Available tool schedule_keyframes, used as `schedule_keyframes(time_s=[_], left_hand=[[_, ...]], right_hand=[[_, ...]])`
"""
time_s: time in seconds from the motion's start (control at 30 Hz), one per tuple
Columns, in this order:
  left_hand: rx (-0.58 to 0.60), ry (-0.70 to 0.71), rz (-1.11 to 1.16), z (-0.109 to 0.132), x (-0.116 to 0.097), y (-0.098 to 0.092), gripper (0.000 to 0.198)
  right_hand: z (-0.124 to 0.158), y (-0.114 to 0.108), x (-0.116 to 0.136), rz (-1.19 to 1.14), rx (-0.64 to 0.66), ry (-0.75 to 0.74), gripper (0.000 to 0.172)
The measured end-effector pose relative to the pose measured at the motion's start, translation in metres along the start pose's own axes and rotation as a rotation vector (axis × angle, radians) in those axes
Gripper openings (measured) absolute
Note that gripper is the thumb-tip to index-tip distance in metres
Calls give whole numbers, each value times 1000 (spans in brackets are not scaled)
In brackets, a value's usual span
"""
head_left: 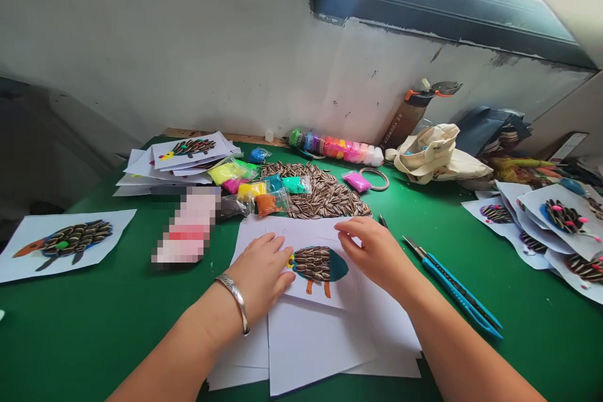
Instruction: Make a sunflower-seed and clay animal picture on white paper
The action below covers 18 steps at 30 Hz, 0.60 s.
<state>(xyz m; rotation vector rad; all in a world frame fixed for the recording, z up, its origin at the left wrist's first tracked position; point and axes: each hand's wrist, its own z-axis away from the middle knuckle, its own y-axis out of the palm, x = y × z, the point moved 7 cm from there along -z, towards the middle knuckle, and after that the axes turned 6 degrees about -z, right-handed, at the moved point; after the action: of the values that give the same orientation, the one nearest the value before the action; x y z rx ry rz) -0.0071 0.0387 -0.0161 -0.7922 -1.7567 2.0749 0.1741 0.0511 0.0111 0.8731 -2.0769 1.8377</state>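
Note:
A bird picture on white paper lies in front of me, its body partly covered with striped sunflower seeds. It has a teal rear end, a yellow head and orange legs. My left hand, with a silver bracelet at the wrist, rests spread on the paper's left side, fingertips by the bird's head. Over the upper right of the sheet, my right hand has thumb and forefinger drawn together; anything between them is too small to make out. Beneath the picture are blank white sheets. A pile of sunflower seeds spreads just behind.
Bagged coloured clay sits beside the seeds. A blue utility knife lies to the right. Seed pictures are stacked at left and right; another bird picture lies far left. A bottle and cloth bag stand behind.

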Motion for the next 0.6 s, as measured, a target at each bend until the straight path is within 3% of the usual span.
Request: schedule_keyframes(time_s=[0.2, 0.5, 0.6], left_hand=[[22, -7, -29, -1, 4, 2, 30], [-13, -1, -4, 2, 4, 0, 37], [-21, -18, 6, 2, 5, 1, 38]], right_hand=[[13, -2, -25, -38, 30, 185, 28], [11, 0, -31, -109, -54, 188, 29], [12, 4, -34, -58, -17, 206, 30]])
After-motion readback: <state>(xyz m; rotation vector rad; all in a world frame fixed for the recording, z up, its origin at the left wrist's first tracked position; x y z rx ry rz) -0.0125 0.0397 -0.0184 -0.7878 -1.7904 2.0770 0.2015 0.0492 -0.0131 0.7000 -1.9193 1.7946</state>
